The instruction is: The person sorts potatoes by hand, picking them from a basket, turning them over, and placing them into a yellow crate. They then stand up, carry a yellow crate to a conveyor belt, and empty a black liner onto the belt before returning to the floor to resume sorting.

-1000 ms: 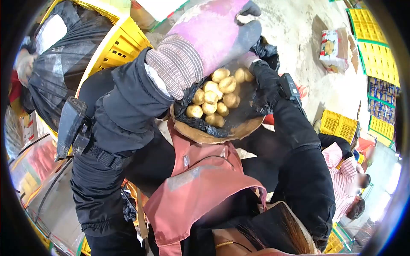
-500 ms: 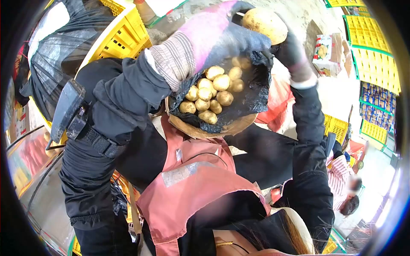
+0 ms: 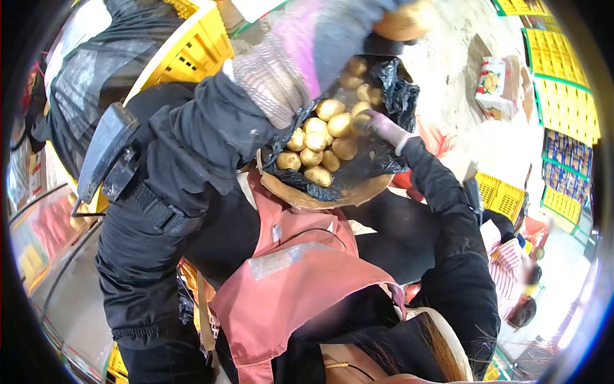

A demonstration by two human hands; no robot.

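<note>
A round basket (image 3: 332, 195) lined with a black bag (image 3: 390, 96) is sitting in front of the person's pink apron (image 3: 288, 281), holding about 11 potatoes (image 3: 320, 150) piled toward its left side. The gloved left hand (image 3: 332, 32) is gripping 1 large potato (image 3: 403, 22) just above the bag. The gloved right hand (image 3: 377, 125) is reaching into the pile, fingers closing on 1 potato.
</note>
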